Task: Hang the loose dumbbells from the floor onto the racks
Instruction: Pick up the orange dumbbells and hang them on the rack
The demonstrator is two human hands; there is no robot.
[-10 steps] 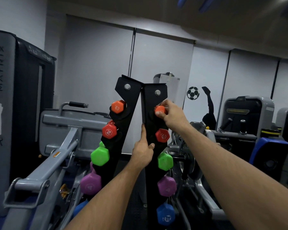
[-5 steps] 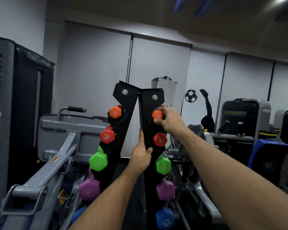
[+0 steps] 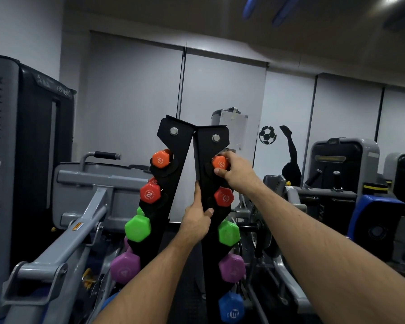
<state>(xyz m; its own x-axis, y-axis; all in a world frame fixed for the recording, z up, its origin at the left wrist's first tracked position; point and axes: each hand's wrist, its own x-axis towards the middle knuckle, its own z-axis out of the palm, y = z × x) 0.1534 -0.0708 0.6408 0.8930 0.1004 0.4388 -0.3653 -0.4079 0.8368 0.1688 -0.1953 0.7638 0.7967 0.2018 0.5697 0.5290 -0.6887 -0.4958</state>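
Two black upright racks meet at the top in front of me, the left rack [image 3: 173, 146] and the right rack [image 3: 205, 160]. My right hand [image 3: 237, 171] grips the small orange dumbbell [image 3: 219, 163] in the top slot of the right rack. My left hand [image 3: 197, 217] holds the inner edge of the right rack, thumb up along it. Below on the right rack hang a red dumbbell [image 3: 223, 197], a green dumbbell [image 3: 229, 232], a purple dumbbell [image 3: 232, 267] and a blue dumbbell [image 3: 231, 309]. The left rack carries orange [image 3: 160, 159], red [image 3: 150, 192], green [image 3: 138, 228] and purple [image 3: 125, 268] dumbbells.
A grey weight machine frame [image 3: 63, 244] slants along the left, beside a tall dark Matrix machine [image 3: 0, 136]. More gym machines [image 3: 341, 164] stand at the right, with a blue-trimmed one [image 3: 372, 220] nearer. White wall panels lie behind.
The view has dipped slightly, so the racks sit lower in the frame. Both hands stay where they were on the right rack and the top orange dumbbell.
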